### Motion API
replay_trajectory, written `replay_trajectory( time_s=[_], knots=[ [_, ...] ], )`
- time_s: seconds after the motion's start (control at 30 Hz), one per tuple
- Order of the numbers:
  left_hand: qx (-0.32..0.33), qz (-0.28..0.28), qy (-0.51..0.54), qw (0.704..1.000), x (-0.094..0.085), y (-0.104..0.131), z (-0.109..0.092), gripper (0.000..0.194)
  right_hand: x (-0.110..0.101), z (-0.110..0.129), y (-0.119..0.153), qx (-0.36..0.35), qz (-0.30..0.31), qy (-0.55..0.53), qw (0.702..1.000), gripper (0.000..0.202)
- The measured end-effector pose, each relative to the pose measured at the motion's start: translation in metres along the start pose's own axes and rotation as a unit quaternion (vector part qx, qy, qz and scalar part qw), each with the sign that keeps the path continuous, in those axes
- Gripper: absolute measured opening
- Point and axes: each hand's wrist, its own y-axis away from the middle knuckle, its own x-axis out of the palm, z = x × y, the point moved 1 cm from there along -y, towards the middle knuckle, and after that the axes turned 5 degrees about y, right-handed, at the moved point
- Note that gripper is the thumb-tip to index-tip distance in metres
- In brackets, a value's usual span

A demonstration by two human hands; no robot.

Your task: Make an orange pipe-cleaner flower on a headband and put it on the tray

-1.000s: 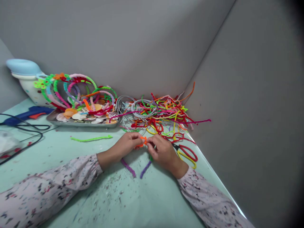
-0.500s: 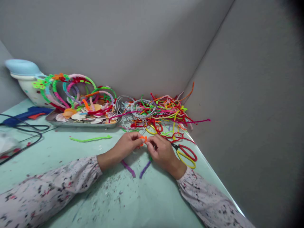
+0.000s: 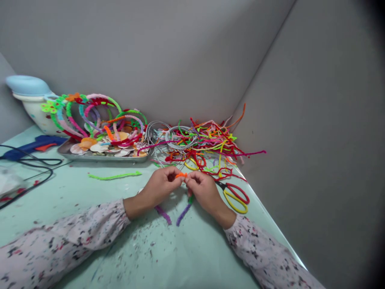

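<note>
A small orange fuzzy piece point(image 3: 181, 175) is pinched between my two hands above the table. My left hand point(image 3: 161, 185) closes thumb and forefinger on its left side. The fingertips of my right hand point(image 3: 204, 190) press on its right end. Under my hands, a fuzzy band shows purple ends, one at the left point(image 3: 163, 214) and one at the right point(image 3: 183, 214) with green above it; its middle is hidden. Scissors with red and yellow handles point(image 3: 236, 197) lie just right of my right hand.
Behind are a metal tray point(image 3: 105, 158) of shells and colourful hoops, and a heap of fuzzy stems point(image 3: 210, 138) with wire loops. A green stem point(image 3: 115, 176), a blue glue gun point(image 3: 36, 145) and a bottle point(image 3: 39, 108) are left. The wall borders the table's right edge.
The orange piece has turned to lie flatter between my fingertips. My left thumb has shifted slightly, and my right fingers have drawn closer together.
</note>
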Motion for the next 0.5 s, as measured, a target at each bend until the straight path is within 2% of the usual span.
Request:
replay_trajectory(
  time_s=[0.13, 0.2, 0.3, 0.37, 0.43, 0.5],
  knots=[
    [0.071, -0.011, -0.076, 0.995, -0.001, 0.003, -0.004, 0.014, -0.001, 0.000, -0.002, 0.092, 0.065, -0.159, 0.981, 0.013],
    [0.121, -0.005, -0.111, 0.986, -0.002, 0.005, -0.006, 0.015, -0.003, -0.004, -0.004, 0.149, 0.106, -0.245, 0.952, 0.011],
    [0.189, 0.018, -0.136, 0.972, -0.003, 0.007, -0.010, 0.016, -0.006, -0.011, -0.007, 0.245, 0.182, -0.338, 0.890, 0.009],
    [0.190, 0.025, -0.125, 0.973, -0.004, 0.007, -0.012, 0.016, -0.008, -0.013, -0.008, 0.253, 0.214, -0.360, 0.872, 0.009],
    [0.138, 0.017, -0.090, 0.986, -0.005, 0.005, -0.012, 0.015, -0.009, -0.010, -0.008, 0.202, 0.204, -0.337, 0.897, 0.010],
    [0.057, 0.002, -0.039, 0.998, -0.006, 0.001, -0.008, 0.015, -0.011, -0.006, -0.007, 0.117, 0.151, -0.254, 0.948, 0.012]
  ],
)
